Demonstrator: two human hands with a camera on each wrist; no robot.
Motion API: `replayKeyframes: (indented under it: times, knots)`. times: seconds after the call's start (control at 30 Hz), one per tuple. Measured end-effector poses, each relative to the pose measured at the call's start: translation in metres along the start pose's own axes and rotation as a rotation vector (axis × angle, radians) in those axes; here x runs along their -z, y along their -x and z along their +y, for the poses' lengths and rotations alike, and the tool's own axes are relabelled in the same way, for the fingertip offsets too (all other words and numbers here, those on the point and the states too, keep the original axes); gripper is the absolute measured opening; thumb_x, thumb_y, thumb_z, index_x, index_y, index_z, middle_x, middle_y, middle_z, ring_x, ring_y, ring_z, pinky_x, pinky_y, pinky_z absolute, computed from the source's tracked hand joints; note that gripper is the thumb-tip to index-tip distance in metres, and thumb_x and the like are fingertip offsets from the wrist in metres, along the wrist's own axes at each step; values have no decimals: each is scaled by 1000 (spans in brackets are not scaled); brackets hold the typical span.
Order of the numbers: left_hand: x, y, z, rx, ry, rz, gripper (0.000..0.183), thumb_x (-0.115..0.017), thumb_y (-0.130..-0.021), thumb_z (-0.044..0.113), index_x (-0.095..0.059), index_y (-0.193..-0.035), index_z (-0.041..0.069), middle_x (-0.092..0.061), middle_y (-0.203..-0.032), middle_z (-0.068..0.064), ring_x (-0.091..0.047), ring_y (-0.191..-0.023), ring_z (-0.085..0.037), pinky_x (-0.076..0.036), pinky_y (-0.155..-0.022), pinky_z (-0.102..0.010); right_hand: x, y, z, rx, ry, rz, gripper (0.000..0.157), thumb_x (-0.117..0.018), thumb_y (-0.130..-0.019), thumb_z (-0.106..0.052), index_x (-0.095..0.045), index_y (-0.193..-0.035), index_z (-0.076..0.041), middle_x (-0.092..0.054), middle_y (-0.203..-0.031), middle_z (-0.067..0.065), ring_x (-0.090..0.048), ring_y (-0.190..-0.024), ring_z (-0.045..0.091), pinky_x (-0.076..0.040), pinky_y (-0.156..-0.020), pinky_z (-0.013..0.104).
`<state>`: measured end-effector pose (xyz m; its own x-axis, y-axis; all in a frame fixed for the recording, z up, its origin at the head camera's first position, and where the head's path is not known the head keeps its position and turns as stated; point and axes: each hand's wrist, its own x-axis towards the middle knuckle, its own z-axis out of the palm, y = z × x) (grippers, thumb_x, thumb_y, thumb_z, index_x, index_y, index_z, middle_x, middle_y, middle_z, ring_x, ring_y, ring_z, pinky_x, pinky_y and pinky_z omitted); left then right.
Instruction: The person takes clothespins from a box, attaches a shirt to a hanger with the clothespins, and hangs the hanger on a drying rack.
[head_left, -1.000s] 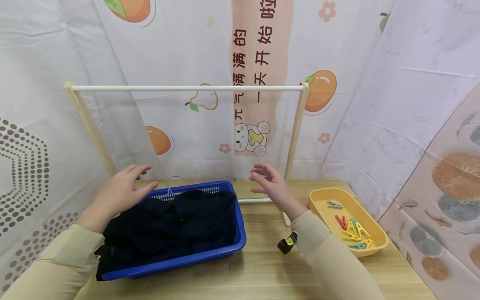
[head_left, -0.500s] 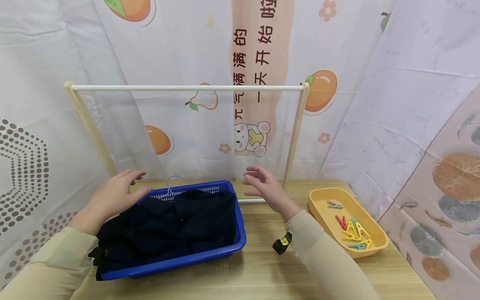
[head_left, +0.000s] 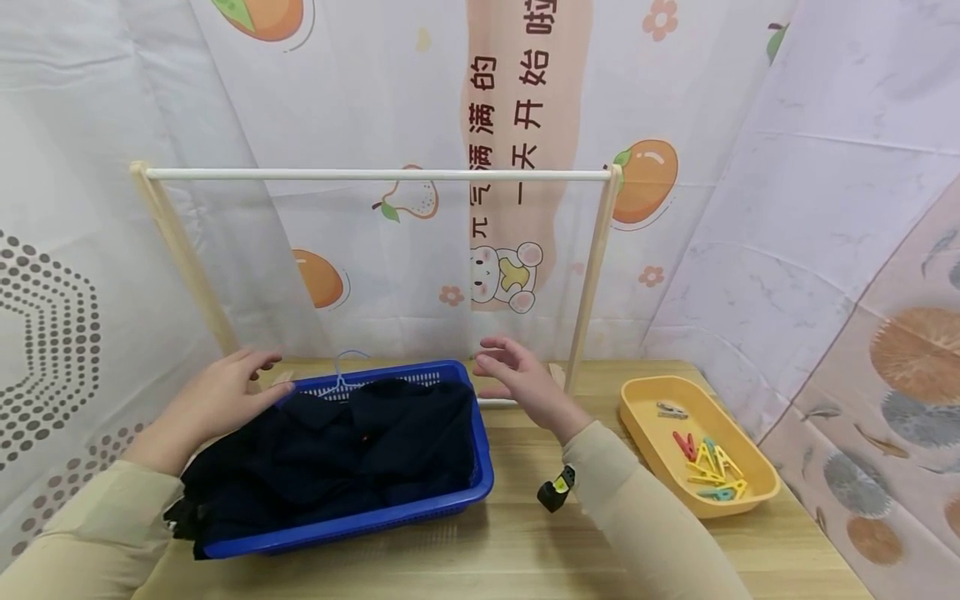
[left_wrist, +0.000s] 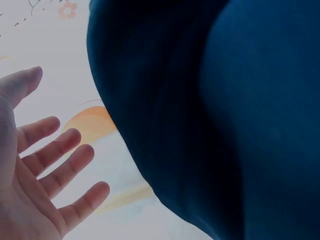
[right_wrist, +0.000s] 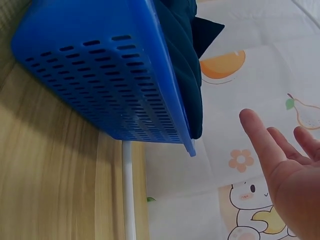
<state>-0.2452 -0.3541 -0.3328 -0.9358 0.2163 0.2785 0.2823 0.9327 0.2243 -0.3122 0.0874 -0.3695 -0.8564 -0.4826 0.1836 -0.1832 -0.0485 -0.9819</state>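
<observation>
A blue plastic basket [head_left: 352,512] with slotted walls stands on the wooden table, heaped with dark navy clothing [head_left: 337,450]. The hook of a light-blue hanger [head_left: 339,375] pokes up at the basket's back rim. My left hand [head_left: 217,396] hovers over the basket's left end, fingers relaxed and holding nothing; in the left wrist view its fingers [left_wrist: 65,170] are spread beside the dark cloth. Past the basket's right rim, my right hand [head_left: 525,387] hangs in the air with loosely bent fingers and nothing in them. The right wrist view shows the basket's slotted side [right_wrist: 100,75] near that hand.
Behind the basket rises a drying rack with a white top bar [head_left: 375,175] and wooden posts. A yellow tray [head_left: 637,408] at the right holds several colored clothespins [head_left: 712,467]. Printed curtains [head_left: 360,275] hang around the table [head_left: 525,533].
My left hand has drifted slightly left and down, and my right hand slightly left toward the basket. The basket, clothing and tray stay in place.
</observation>
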Motion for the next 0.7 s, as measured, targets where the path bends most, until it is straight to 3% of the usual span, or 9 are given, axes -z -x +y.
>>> replayKeyframes:
  times: [0.17, 0.4, 0.7]
  knots:
    - [-1, 3, -5, 15, 3, -21, 71, -63, -97, 55, -57, -140, -1, -60, -129, -24, -62, -109, -42, -49, -85, -63, -4, -2, 1, -12, -4, -13, 53, -62, -104, -37, -46, -145, -8, -52, -144, 18, -57, -127, 33, -54, -93, 49]
    - [-3, 7, -16, 18, -4, -48, 69, -65, -98, 51, -57, -137, -5, -62, -124, -26, -63, -105, -43, -50, -83, -61, -11, -3, 2, -33, -20, -33, 52, -62, -104, -35, -46, -145, -6, -53, -143, 20, -48, -133, 47, -50, -96, 55]
    - [-4, 15, -30, 27, 2, -69, 65, -69, -97, 45, -59, -131, -10, -65, -118, -31, -66, -98, -44, -51, -81, -60, -19, -7, 7, -28, 4, -59, 50, -61, -105, -30, -46, -144, -5, -53, -141, 20, -52, -131, 43, -49, -98, 53]
